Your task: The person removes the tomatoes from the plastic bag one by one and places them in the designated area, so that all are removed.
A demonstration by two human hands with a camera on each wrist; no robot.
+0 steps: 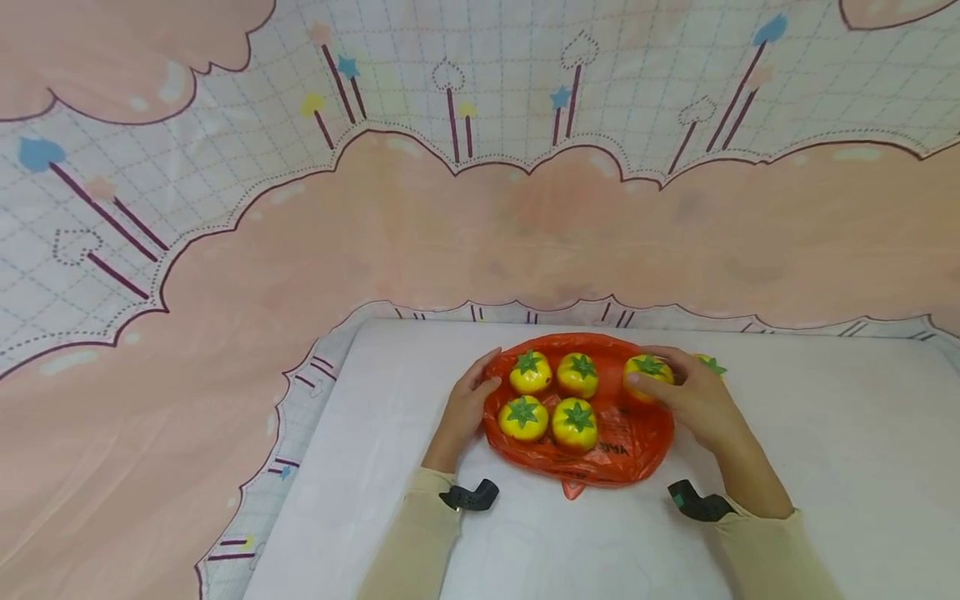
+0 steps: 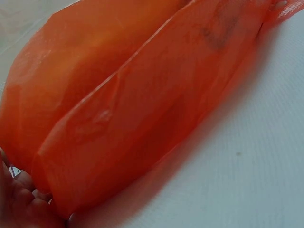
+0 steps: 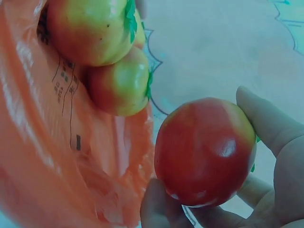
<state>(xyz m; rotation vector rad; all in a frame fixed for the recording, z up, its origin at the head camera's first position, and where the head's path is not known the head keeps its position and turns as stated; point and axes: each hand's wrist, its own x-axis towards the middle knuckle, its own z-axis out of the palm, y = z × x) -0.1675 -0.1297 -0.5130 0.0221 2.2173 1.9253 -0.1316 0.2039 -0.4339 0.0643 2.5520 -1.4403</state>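
A red plastic bag [image 1: 637, 458] lies spread open on the table, its rim standing up around several yellow-and-red tomatoes [image 1: 575, 425] with green star-shaped tops. At the bag's left edge, my left hand [image 1: 467, 404] pinches the rim; in the left wrist view its curled fingers [image 2: 31, 204] show beside the red plastic. My right hand [image 1: 697, 396] holds one tomato [image 3: 206, 152] between thumb and fingers over the bag's right side. The right wrist view shows that tomato apart from the others, its red underside facing the camera.
Another tomato [image 1: 708, 363] is partly hidden behind my right hand, outside the bag on the right. The white table [image 1: 847, 433] extends on both sides. Behind it hangs a patterned pink and white cloth [image 1: 480, 242].
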